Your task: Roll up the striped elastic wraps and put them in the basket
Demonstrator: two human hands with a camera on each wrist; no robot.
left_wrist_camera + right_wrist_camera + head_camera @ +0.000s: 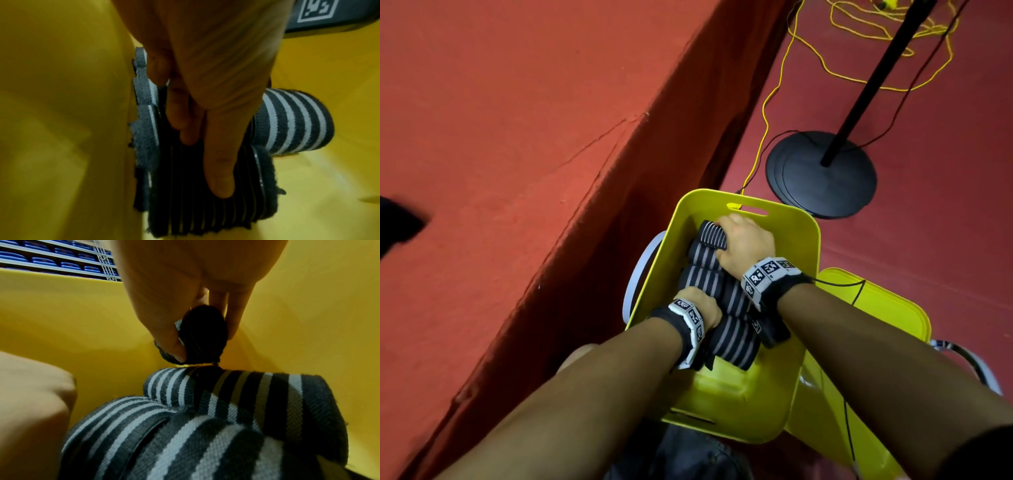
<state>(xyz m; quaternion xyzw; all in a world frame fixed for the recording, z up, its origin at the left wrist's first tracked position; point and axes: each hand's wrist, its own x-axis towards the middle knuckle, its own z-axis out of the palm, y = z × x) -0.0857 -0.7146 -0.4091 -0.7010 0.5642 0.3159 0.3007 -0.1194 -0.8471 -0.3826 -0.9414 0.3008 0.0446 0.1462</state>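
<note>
A yellow plastic basket (813,233) holds several rolled grey-and-white striped wraps (705,277) packed side by side. My right hand (722,240) is at the basket's far end, where thumb and fingers pinch one rolled wrap (711,234). The right wrist view shows that roll (203,335) end-on, just above other rolls (236,394) and close to the basket wall (82,313). My left hand (697,303) reaches in at the near left. Its fingers (220,170) lie straight on the spiral end of a roll (205,207) that sits against the wall (61,113). Another roll (294,121) lies beyond.
A tall red fabric-covered surface (517,137) borders the basket on the left. A black stand base (822,174) and loose yellow cable (767,102) lie on the red floor behind. A second yellow plastic piece (876,325) sits to the right, and a white ring (635,274) shows under the basket.
</note>
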